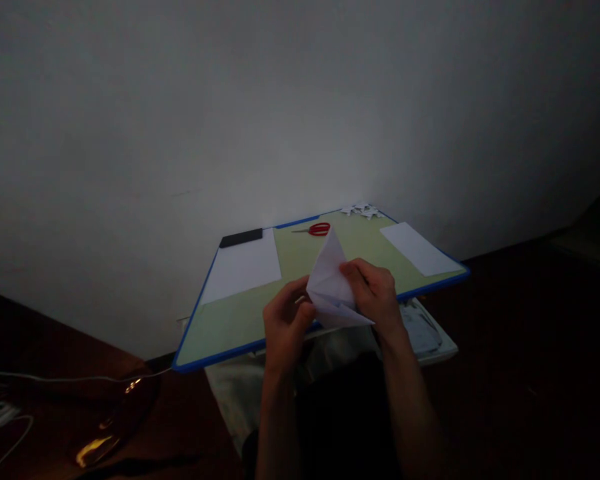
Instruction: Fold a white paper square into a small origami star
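A folded sheet of white paper is held up above the front edge of the table, creased and partly opened out, with one point upward and another toward the lower right. My left hand pinches its left edge between thumb and fingers. On the other side, my right hand grips the right part, thumb and forefinger on the paper. Behind the paper lie scissors with red handles, blades pointing left.
The green tabletop has a blue rim. White sheets lie at left under a dark flat object; another white sheet is at right. Small folded paper pieces sit at the back. An open drawer juts out below.
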### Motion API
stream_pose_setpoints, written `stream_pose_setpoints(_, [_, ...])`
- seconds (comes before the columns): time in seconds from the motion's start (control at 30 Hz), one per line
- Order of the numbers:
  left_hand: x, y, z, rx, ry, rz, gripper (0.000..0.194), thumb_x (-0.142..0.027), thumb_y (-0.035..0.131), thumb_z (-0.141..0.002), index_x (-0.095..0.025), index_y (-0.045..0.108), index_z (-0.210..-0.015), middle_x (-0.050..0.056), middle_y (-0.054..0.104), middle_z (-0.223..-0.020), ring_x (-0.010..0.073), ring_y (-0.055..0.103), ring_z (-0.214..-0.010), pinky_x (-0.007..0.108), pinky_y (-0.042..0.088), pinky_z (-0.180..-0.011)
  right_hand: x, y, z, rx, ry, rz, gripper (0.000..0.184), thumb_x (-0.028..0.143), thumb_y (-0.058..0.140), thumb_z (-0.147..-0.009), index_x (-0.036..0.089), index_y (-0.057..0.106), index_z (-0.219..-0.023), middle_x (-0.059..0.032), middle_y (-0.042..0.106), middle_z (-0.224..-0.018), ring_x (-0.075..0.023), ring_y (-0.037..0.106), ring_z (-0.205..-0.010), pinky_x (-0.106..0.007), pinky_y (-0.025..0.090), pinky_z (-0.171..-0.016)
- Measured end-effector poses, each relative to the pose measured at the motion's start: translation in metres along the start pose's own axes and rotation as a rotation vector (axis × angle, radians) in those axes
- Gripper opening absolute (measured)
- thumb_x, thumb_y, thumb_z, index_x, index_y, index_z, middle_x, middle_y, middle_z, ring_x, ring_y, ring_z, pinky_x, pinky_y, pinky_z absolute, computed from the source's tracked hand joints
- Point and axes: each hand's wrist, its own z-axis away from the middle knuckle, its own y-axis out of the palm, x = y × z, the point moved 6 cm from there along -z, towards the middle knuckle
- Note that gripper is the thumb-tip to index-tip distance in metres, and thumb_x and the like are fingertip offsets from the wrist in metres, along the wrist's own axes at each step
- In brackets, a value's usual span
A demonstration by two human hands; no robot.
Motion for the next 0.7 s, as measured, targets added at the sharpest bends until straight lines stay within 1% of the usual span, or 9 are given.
stream_pose_setpoints(0.03, [0.001, 0.002, 0.001, -0.036, -0.017, -0.032, 0.054, -0.063, 0.088, -0.073, -0.017, 0.084, -0.102, 0.009, 0.080, -0.087, 0.0221, 0.074, -0.078, 0.030, 0.059, -0.071, 0.000, 0.000, 0.000, -0.014, 0.001, 0.009, 0.051, 0.058, 0.053, -0.102, 0.023, 0.052, -0.064, 0.0042, 0.045, -0.053, -0.0126, 0.040, -0.050, -0.029, 0.028, -0.049])
stream_pose_setpoints(0.1, [0.003, 0.005, 0.002, -0.125, -0.038, -0.048, 0.044, -0.059, 0.087, -0.075, -0.017, 0.082, -0.089, 0.007, 0.079, -0.081, 0.0201, 0.072, -0.073, 0.027, 0.057, -0.066, 0.001, 0.000, 0.001, -0.042, 0.004, 0.027, 0.053, 0.061, 0.051, -0.103, 0.024, 0.053, -0.065, 0.0039, 0.045, -0.054, -0.0129, 0.040, -0.050, -0.029, 0.028, -0.050])
stream_pose_setpoints(0.2, [0.007, 0.009, 0.003, -0.228, -0.033, -0.021, 0.042, -0.056, 0.088, -0.076, -0.017, 0.081, -0.089, 0.004, 0.076, -0.077, 0.0165, 0.068, -0.069, 0.023, 0.054, -0.063, 0.004, 0.003, 0.002, -0.086, 0.001, 0.037, 0.057, 0.067, 0.048, -0.102, 0.024, 0.051, -0.064, 0.0036, 0.045, -0.052, -0.0133, 0.041, -0.049, -0.029, 0.029, -0.050])
stream_pose_setpoints(0.27, [0.010, 0.011, 0.005, -0.283, -0.009, 0.012, 0.044, -0.057, 0.089, -0.073, -0.016, 0.079, -0.086, 0.002, 0.074, -0.074, 0.0146, 0.065, -0.066, 0.021, 0.051, -0.061, 0.006, 0.008, 0.003, -0.093, -0.001, 0.035, 0.058, 0.068, 0.047, -0.102, 0.024, 0.051, -0.065, 0.0035, 0.046, -0.052, -0.0134, 0.042, -0.050, -0.029, 0.029, -0.050])
stream_pose_setpoints(0.33, [0.014, 0.015, 0.006, -0.278, -0.036, 0.037, 0.048, -0.058, 0.090, -0.070, -0.015, 0.078, -0.087, 0.001, 0.072, -0.073, 0.0139, 0.062, -0.064, 0.021, 0.049, -0.058, 0.010, 0.013, 0.003, -0.078, -0.012, 0.021, 0.056, 0.066, 0.047, -0.103, 0.024, 0.051, -0.065, 0.0038, 0.046, -0.053, -0.0131, 0.041, -0.050, -0.029, 0.030, -0.051])
stream_pose_setpoints(0.4, [0.018, 0.015, 0.008, -0.310, -0.086, 0.026, 0.046, -0.055, 0.089, -0.073, -0.013, 0.078, -0.088, 0.001, 0.072, -0.074, 0.0131, 0.060, -0.063, 0.021, 0.049, -0.059, 0.012, 0.018, 0.004, -0.047, -0.022, -0.004, 0.054, 0.062, 0.048, -0.104, 0.024, 0.050, -0.065, 0.0044, 0.045, -0.054, -0.0125, 0.040, -0.049, -0.029, 0.030, -0.051])
stream_pose_setpoints(0.5, [0.018, 0.011, 0.011, -0.367, -0.115, -0.010, 0.042, -0.053, 0.086, -0.079, -0.012, 0.076, -0.081, 0.000, 0.067, -0.070, 0.0113, 0.055, -0.060, 0.021, 0.047, -0.057, 0.012, 0.022, 0.004, 0.027, -0.009, -0.044, 0.052, 0.057, 0.049, -0.104, 0.024, 0.046, -0.064, 0.0051, 0.043, -0.054, -0.0119, 0.038, -0.050, -0.028, 0.031, -0.052])
stream_pose_setpoints(0.6, [0.014, 0.010, 0.011, -0.340, -0.115, -0.063, 0.041, -0.052, 0.085, -0.079, -0.012, 0.074, -0.076, -0.002, 0.063, -0.067, 0.0106, 0.052, -0.058, 0.021, 0.045, -0.054, 0.007, 0.021, 0.003, 0.082, 0.019, -0.078, 0.049, 0.055, 0.056, -0.101, 0.024, 0.046, -0.064, 0.0053, 0.043, -0.057, -0.0121, 0.040, -0.053, -0.027, 0.033, -0.054])
stream_pose_setpoints(0.7, [0.009, 0.011, 0.011, -0.284, -0.100, -0.153, 0.040, -0.050, 0.084, -0.080, -0.013, 0.073, -0.072, -0.002, 0.059, -0.063, 0.0102, 0.048, -0.056, 0.020, 0.042, -0.052, 0.002, 0.017, 0.002, 0.065, 0.069, -0.137, 0.043, 0.058, 0.066, -0.095, 0.023, 0.054, -0.071, 0.0050, 0.046, -0.060, -0.0131, 0.043, -0.056, -0.026, 0.035, -0.053])
